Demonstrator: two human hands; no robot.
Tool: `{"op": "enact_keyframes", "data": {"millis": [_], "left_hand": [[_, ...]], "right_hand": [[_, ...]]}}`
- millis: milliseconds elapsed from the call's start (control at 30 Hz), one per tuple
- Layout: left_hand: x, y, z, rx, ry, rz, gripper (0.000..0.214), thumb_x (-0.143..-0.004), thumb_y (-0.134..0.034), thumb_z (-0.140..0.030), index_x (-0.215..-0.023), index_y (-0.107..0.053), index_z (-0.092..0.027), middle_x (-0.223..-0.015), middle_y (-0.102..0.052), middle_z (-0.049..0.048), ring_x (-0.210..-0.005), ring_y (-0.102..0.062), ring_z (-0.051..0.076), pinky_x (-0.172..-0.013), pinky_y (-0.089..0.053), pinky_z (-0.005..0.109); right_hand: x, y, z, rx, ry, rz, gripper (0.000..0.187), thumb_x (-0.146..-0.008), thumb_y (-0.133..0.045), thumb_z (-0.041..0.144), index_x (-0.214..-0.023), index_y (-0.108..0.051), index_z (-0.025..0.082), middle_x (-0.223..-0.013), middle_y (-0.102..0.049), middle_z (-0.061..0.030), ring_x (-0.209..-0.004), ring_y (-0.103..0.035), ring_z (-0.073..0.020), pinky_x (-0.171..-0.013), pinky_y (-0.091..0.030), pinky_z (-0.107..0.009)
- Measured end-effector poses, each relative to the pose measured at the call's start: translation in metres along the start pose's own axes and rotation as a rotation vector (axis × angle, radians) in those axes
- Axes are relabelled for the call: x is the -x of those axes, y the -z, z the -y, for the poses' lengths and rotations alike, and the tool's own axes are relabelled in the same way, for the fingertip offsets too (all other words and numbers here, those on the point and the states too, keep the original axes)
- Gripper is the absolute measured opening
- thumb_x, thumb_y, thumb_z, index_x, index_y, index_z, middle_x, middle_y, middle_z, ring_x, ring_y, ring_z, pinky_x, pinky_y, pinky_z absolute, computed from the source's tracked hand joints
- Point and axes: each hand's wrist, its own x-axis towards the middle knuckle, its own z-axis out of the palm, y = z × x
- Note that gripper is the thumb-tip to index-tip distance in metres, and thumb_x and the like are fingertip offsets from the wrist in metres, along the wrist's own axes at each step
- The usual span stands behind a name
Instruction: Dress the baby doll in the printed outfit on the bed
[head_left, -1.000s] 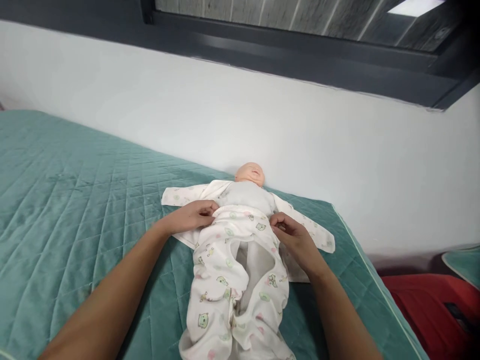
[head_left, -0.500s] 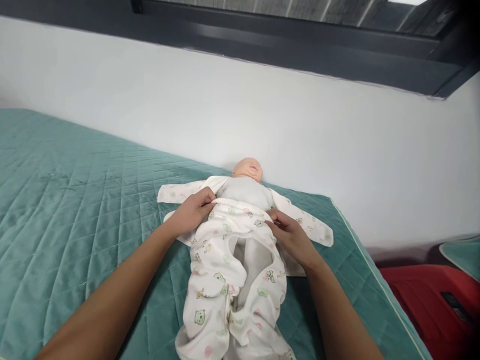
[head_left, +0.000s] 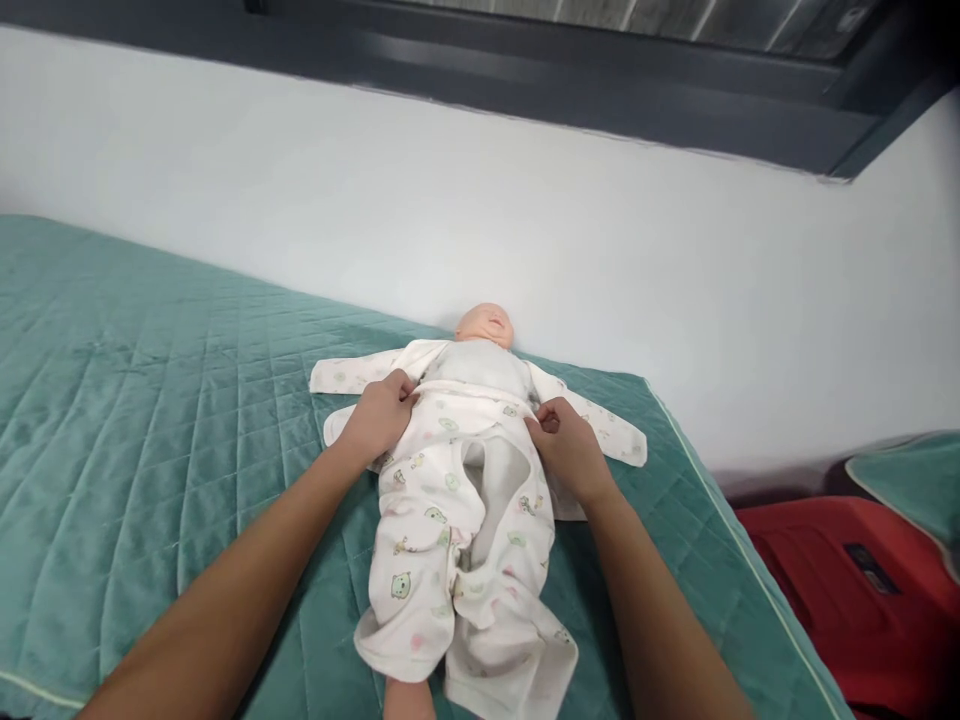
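A baby doll [head_left: 486, 324] lies on its back, head toward the wall. White baby pants [head_left: 427, 520] with green and pink animal prints cover its legs up to the belly, with an opening at the crotch. My left hand [head_left: 384, 412] pinches the waistband at one side. On the other side my right hand [head_left: 566, 445] has its fingers curled at the pants' side edge. A white printed top [head_left: 615, 430] is spread out beneath the doll, sleeves out to both sides. The doll's grey-white cloth chest [head_left: 480, 365] shows. One foot end sticks out of a pant leg.
The doll lies on a green quilted bed cover [head_left: 187, 420], whose piped edge runs down the right. Behind it rises a white wall [head_left: 450, 210] under a dark window frame [head_left: 525, 90]. A red chair-like object [head_left: 847, 580] stands at the lower right.
The camera view has shifted slightly. The waistband sits a little differently, and the lower pant legs now show with part of a leg below. Both hands stay at the waist.
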Motion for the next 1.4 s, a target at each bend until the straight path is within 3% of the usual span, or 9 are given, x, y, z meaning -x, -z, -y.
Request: {"op": "enact_keyframes", "data": {"millis": [133,267,367,533,700,800,1000,1233,1400], "left_hand": [[0.001,0.005,-0.005,-0.238,-0.040,0.148,0.016,-0.076,-0.049,-0.012,-0.081,-0.062,-0.020,-0.082,-0.070,0.0076,-0.074,-0.060,0.022,-0.065,-0.039,0.029],[-0.003,0.007,-0.005,-0.255,-0.181,0.257,0.026,-0.072,-0.045,-0.007,-0.084,-0.066,-0.016,-0.095,-0.073,0.0132,-0.084,-0.064,0.024,-0.071,-0.041,0.029],[-0.008,0.011,-0.004,-0.079,-0.196,0.338,0.027,-0.067,-0.048,-0.009,-0.082,-0.069,-0.016,-0.097,-0.074,0.0115,-0.088,-0.065,0.025,-0.074,-0.044,0.028],[-0.008,0.016,-0.007,0.346,-0.078,0.467,0.018,-0.059,-0.059,-0.013,-0.071,-0.071,-0.018,-0.081,-0.075,0.0071,-0.085,-0.067,0.029,-0.070,-0.048,0.029],[-0.001,0.006,-0.009,0.781,0.080,0.591,0.026,-0.063,-0.061,-0.011,-0.086,-0.073,-0.016,-0.080,-0.075,0.0078,-0.081,-0.069,0.027,-0.070,-0.054,0.033],[-0.001,-0.001,-0.006,0.967,0.161,0.599,0.031,-0.062,-0.065,-0.008,-0.092,-0.072,-0.014,-0.083,-0.075,0.0092,-0.078,-0.070,0.024,-0.071,-0.056,0.034],[-0.001,-0.001,-0.004,1.106,0.251,0.575,0.031,-0.066,-0.065,-0.007,-0.096,-0.072,-0.012,-0.089,-0.076,0.0106,-0.075,-0.071,0.022,-0.066,-0.057,0.029],[0.002,0.001,-0.001,1.080,0.173,0.627,0.036,-0.063,-0.068,-0.007,-0.098,-0.073,-0.013,-0.092,-0.077,0.0106,-0.086,-0.072,0.025,-0.079,-0.058,0.035],[0.004,0.002,-0.002,0.943,-0.003,0.639,0.045,-0.058,-0.076,-0.009,-0.102,-0.073,-0.016,-0.097,-0.076,0.0074,-0.098,-0.068,0.028,-0.088,-0.054,0.037]], "right_hand": [[0.006,-0.001,-0.005,0.112,-0.030,0.081,0.010,-0.076,-0.058,0.026,-0.082,-0.051,0.024,-0.075,-0.064,-0.0005,-0.071,-0.056,-0.0187,-0.064,-0.040,-0.029],[0.009,-0.006,-0.014,0.059,-0.058,0.124,0.019,-0.071,-0.062,0.025,-0.089,-0.055,0.023,-0.087,-0.069,-0.0039,-0.078,-0.060,-0.0210,-0.069,-0.044,-0.031],[0.008,-0.007,-0.015,-0.087,-0.098,0.147,0.023,-0.067,-0.066,0.024,-0.089,-0.062,0.022,-0.088,-0.072,-0.0047,-0.082,-0.063,-0.0230,-0.072,-0.047,-0.032],[0.010,-0.007,-0.008,-0.455,-0.066,0.253,0.023,-0.069,-0.067,0.028,-0.091,-0.069,0.021,-0.088,-0.074,-0.0023,-0.086,-0.066,-0.0244,-0.075,-0.050,-0.033],[0.012,-0.009,0.001,-0.818,-0.169,0.258,0.030,-0.071,-0.072,0.032,-0.099,-0.070,0.021,-0.089,-0.076,-0.0018,-0.080,-0.068,-0.0228,-0.072,-0.053,-0.034],[0.012,-0.010,0.005,-0.974,-0.183,0.262,0.032,-0.070,-0.076,0.033,-0.100,-0.071,0.022,-0.091,-0.076,-0.0030,-0.081,-0.069,-0.0234,-0.075,-0.054,-0.036],[0.011,-0.005,0.002,-1.078,-0.172,0.330,0.038,-0.072,-0.078,0.037,-0.107,-0.071,0.024,-0.094,-0.077,-0.0049,-0.089,-0.071,-0.0255,-0.079,-0.056,-0.039],[0.007,-0.006,-0.008,-1.061,-0.194,0.344,0.027,-0.073,-0.078,0.034,-0.098,-0.073,0.023,-0.098,-0.076,-0.0044,-0.089,-0.070,-0.0244,-0.082,-0.055,-0.037],[0.007,-0.011,-0.012,-1.011,-0.190,0.323,0.025,-0.069,-0.079,0.031,-0.090,-0.069,0.022,-0.091,-0.075,-0.0024,-0.079,-0.068,-0.0212,-0.076,-0.054,-0.035]]}}
